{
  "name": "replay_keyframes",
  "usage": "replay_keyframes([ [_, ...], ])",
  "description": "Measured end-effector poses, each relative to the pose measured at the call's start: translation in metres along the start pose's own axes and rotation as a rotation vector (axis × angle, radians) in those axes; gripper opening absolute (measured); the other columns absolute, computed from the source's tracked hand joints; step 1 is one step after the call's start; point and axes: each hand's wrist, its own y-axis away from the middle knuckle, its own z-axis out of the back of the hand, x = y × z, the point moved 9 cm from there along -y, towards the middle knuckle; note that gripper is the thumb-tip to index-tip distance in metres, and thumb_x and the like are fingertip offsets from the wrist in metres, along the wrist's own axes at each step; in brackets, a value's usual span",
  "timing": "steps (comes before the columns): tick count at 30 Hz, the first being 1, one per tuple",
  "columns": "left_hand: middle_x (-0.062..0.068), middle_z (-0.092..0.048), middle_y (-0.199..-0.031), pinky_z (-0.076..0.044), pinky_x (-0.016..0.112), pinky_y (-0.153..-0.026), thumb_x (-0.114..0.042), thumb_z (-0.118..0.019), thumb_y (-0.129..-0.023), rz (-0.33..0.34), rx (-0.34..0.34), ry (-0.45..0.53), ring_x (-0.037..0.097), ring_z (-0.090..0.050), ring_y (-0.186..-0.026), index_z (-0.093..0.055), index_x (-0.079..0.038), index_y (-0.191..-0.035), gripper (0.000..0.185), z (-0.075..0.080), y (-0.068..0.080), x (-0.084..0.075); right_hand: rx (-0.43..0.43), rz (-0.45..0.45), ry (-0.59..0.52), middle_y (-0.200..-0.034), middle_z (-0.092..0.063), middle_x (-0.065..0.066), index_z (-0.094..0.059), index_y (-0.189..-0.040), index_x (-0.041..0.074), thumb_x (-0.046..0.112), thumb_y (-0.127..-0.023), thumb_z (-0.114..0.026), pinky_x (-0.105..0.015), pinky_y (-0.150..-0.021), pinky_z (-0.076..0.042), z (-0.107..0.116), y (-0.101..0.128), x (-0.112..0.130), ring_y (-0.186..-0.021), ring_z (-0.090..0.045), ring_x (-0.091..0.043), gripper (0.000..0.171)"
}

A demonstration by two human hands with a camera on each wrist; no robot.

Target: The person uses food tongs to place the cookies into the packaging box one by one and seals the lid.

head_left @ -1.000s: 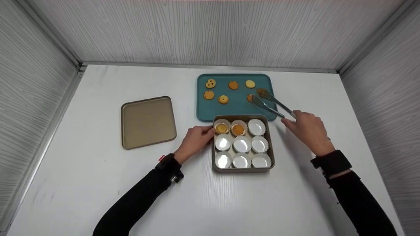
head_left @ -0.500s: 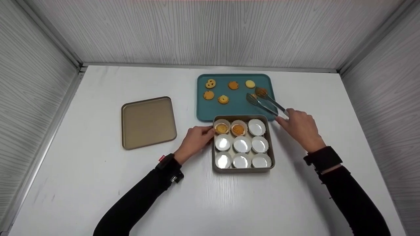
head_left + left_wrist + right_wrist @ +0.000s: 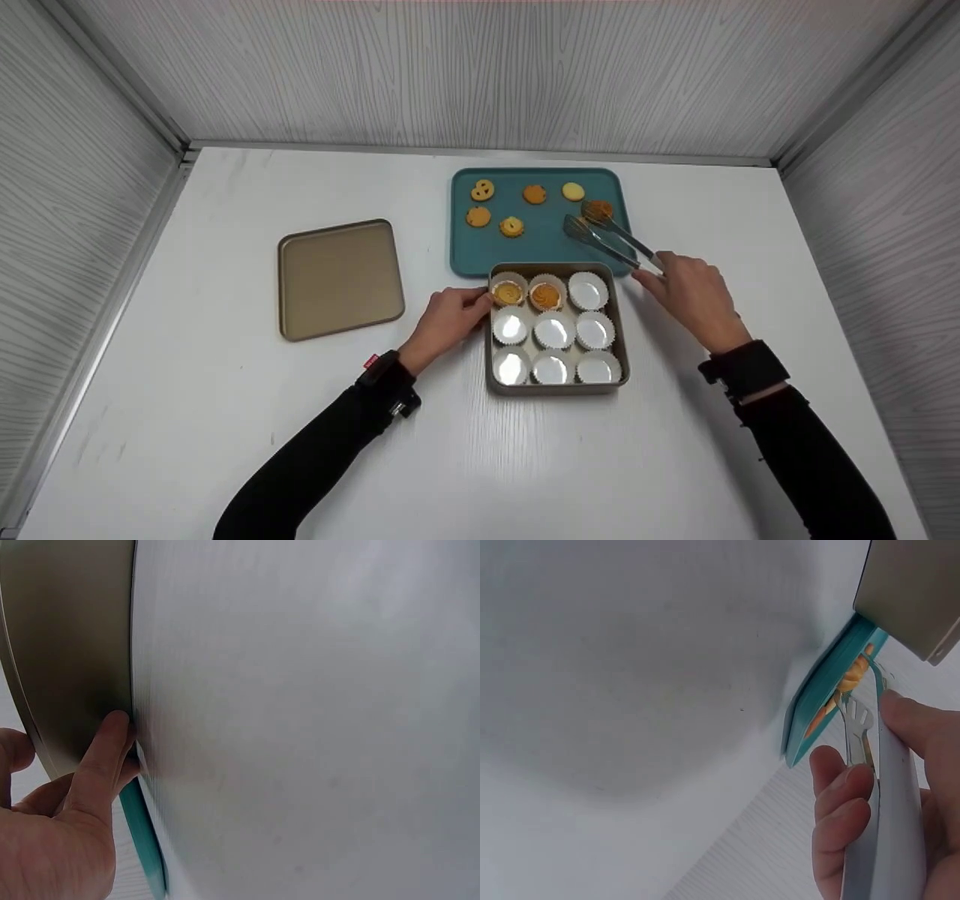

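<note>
My left hand (image 3: 452, 319) grips the left wall of a square metal tin (image 3: 556, 390), its fingers (image 3: 97, 761) against the outer side and the thumb by the rim. Several white paper cups (image 3: 553, 330) stand inside. The back-left cup holds a yellow cookie (image 3: 508, 293), the back-middle one an orange swirled cookie (image 3: 546, 297). My right hand (image 3: 694, 300) holds metal tongs (image 3: 619, 251), spread over the right part of a teal tray (image 3: 480, 255). Between the tong heads a cookie is partly hidden; another, brownish cookie (image 3: 602, 210) lies under the far head.
Several more cookies lie on the tray, among them a pretzel-shaped one (image 3: 482, 190) and a pale round one (image 3: 573, 192). A flat tin lid (image 3: 341, 281) lies left on the white table (image 3: 375, 465). Grey panels (image 3: 480, 82) enclose the back and sides.
The right hand and tongs shifted left over the tray, then stayed nearly still. The near tong head now covers more of the cookie beside it. The left hand and tin have not moved.
</note>
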Motion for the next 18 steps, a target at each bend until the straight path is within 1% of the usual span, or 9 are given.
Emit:
replay_keyframes([
  [4, 0.001, -0.068, -0.078, -0.043, 0.025, -0.064, -0.026, -0.059, -0.104, 0.004, 0.003, 0.001, 0.012, -0.056, -0.073, -0.080, -0.012, -0.117, 0.028, -0.001, 0.000, 0.000, -0.018, 0.018, -0.019, -0.062, -0.053, -0.008, -0.062, -0.085, 0.001, 0.033, -0.098, -0.073, -0.046, -0.048, -0.045, 0.008, 0.005, 0.001, -0.055, -0.051, -0.028, 0.036],
  [9, 0.002, -0.070, -0.081, -0.044, 0.025, -0.064, -0.028, -0.058, -0.105, 0.007, 0.012, -0.007, 0.012, -0.057, -0.073, -0.078, -0.012, -0.123, 0.031, -0.002, 0.000, 0.000, -0.032, 0.037, -0.057, -0.063, -0.053, -0.005, -0.066, -0.091, 0.000, 0.031, -0.098, -0.074, -0.039, -0.050, -0.042, 0.025, 0.016, 0.003, -0.057, -0.049, -0.024, 0.033],
  [11, 0.001, -0.071, -0.083, -0.045, 0.025, -0.065, -0.028, -0.058, -0.105, 0.007, 0.014, -0.006, 0.012, -0.058, -0.074, -0.077, -0.012, -0.126, 0.032, -0.002, 0.000, 0.001, -0.045, 0.045, -0.061, -0.065, -0.058, -0.007, -0.069, -0.096, -0.001, 0.031, -0.098, -0.074, -0.040, -0.051, -0.044, 0.034, 0.022, 0.005, -0.058, -0.052, -0.023, 0.033],
  [14, 0.002, -0.071, -0.082, -0.044, 0.025, -0.064, -0.028, -0.058, -0.105, 0.008, 0.013, 0.001, 0.012, -0.058, -0.073, -0.077, -0.013, -0.125, 0.032, -0.001, 0.000, 0.000, -0.063, 0.055, -0.061, -0.072, -0.065, -0.010, -0.071, -0.102, -0.003, 0.030, -0.097, -0.075, -0.043, -0.054, -0.049, 0.046, 0.032, 0.008, -0.061, -0.057, -0.024, 0.033],
  [18, 0.002, -0.071, -0.082, -0.045, 0.026, -0.066, -0.028, -0.059, -0.105, 0.013, 0.007, 0.003, 0.013, -0.059, -0.075, -0.077, -0.012, -0.125, 0.032, 0.000, 0.000, 0.001, -0.086, 0.081, -0.055, -0.077, -0.068, -0.012, -0.071, -0.108, -0.004, 0.026, -0.094, -0.079, -0.048, -0.056, -0.053, 0.060, 0.049, 0.013, -0.063, -0.060, -0.025, 0.034],
])
